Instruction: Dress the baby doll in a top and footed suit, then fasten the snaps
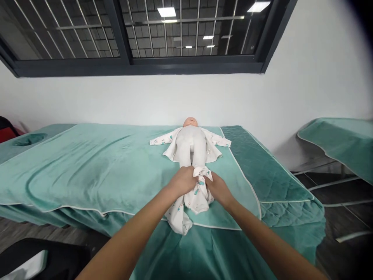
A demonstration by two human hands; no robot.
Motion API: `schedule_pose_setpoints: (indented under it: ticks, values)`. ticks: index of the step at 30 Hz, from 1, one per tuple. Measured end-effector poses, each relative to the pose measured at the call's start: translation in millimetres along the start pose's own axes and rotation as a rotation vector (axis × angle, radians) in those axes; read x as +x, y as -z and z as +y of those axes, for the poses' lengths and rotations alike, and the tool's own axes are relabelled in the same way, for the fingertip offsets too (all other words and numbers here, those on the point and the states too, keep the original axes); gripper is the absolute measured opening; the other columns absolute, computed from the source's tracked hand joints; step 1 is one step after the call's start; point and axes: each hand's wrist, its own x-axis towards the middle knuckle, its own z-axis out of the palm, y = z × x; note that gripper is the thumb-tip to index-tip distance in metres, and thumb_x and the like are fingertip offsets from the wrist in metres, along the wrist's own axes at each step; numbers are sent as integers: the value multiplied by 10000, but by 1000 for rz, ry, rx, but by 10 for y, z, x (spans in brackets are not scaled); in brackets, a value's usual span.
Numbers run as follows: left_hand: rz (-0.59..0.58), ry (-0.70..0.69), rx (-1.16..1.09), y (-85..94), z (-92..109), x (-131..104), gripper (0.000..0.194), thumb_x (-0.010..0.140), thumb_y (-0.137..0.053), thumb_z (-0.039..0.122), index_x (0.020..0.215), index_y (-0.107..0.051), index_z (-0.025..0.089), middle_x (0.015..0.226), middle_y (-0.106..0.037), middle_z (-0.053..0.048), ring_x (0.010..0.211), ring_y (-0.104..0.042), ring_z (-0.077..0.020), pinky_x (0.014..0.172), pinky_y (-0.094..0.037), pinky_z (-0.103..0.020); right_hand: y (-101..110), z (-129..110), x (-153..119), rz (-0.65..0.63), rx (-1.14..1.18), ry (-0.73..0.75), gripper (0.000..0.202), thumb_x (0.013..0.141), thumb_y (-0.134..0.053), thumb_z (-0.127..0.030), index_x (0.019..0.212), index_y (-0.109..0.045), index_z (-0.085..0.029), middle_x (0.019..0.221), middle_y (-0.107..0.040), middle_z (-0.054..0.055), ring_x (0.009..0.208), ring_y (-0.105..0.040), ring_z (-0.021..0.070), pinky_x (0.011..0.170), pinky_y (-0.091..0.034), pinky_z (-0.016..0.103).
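Observation:
A baby doll point(191, 136) lies on its back on the green bed, its head toward the wall and its legs toward me. An open white patterned baby jacket point(214, 153) is spread under it, with the sleeves out to both sides. At the doll's feet, my left hand point(185, 179) and my right hand point(217, 188) grip white baby pants point(199, 194) with green and red prints. The fabric is bunched at the doll's right-hand leg in view. One pant leg hangs down over the bed's front edge. The doll's feet are hidden by cloth and fingers.
The bed point(87, 167) has a green cover with white piping and a face hole point(30, 139) at the left. A dark-framed window point(189, 66) is in the wall behind. A black seat with a white object point(29, 266) stands lower left; another green-covered bed point(344, 136) is at right.

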Motion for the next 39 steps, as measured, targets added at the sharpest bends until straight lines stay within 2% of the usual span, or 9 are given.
schedule_pose_setpoints:
  ticks: [6,10,13,16,19,21,30,35,39]
  values:
    - [-23,14,-6,28,84,-20,178,826,-565,260,952,-658,176,1012,-721,-110,916,-667,-241,721,-445,-292,-19,14,-10,23,128,40,301,879,-489,-456,932,-648,-207,935,-705,49,920,-611,239,812,-448,331]
    - [23,59,-158,116,87,-139,162,834,-574,335,841,-639,187,887,-709,-68,802,-638,-222,647,-406,-289,-24,24,-82,38,343,-4,302,870,-517,-453,933,-648,-188,887,-691,38,839,-588,219,735,-451,303]
    - [33,69,-366,124,46,-237,247,836,-605,427,826,-635,182,832,-682,-45,765,-612,-214,626,-402,-287,-55,7,-104,50,497,-20,274,861,-551,-416,993,-659,-202,917,-698,28,827,-585,207,737,-449,298]
    - [-47,108,-727,50,-13,-300,351,816,-653,502,944,-651,175,929,-680,-45,827,-622,-216,657,-434,-283,-90,-25,-98,112,682,-53,251,829,-585,-377,1017,-661,-230,901,-698,2,760,-583,189,715,-451,296]
    - [-150,135,-1093,-33,-65,-297,406,781,-724,469,1048,-642,173,1020,-669,-61,898,-634,-216,723,-469,-287,-98,-49,-67,212,737,-92,149,796,-609,-348,885,-645,-233,773,-653,-29,673,-543,165,655,-434,283]
    - [-194,130,-1197,-44,-91,-252,406,757,-761,414,1059,-642,170,1029,-668,-68,919,-639,-218,753,-478,-293,-91,-55,-25,272,686,-91,105,788,-607,-333,795,-611,-228,699,-603,-42,624,-493,147,612,-406,273]
    - [-121,74,-1071,148,-49,109,258,791,-696,384,964,-650,198,960,-670,-36,871,-633,-206,688,-460,-276,-58,-85,355,330,633,86,144,774,-627,-362,844,-609,-238,811,-643,-10,772,-559,183,757,-447,324]
    - [-141,43,-960,89,-28,177,278,804,-655,390,1021,-664,215,1036,-691,-40,952,-629,-236,731,-459,-286,-32,48,401,307,641,86,150,766,-623,-308,914,-625,-279,953,-669,7,886,-595,219,842,-461,363]
    - [-154,50,-880,32,-8,113,294,816,-633,398,1043,-661,213,1023,-688,-37,949,-622,-243,726,-449,-286,-19,87,320,331,509,73,65,766,-587,-272,829,-598,-280,858,-640,2,814,-565,218,777,-464,354]
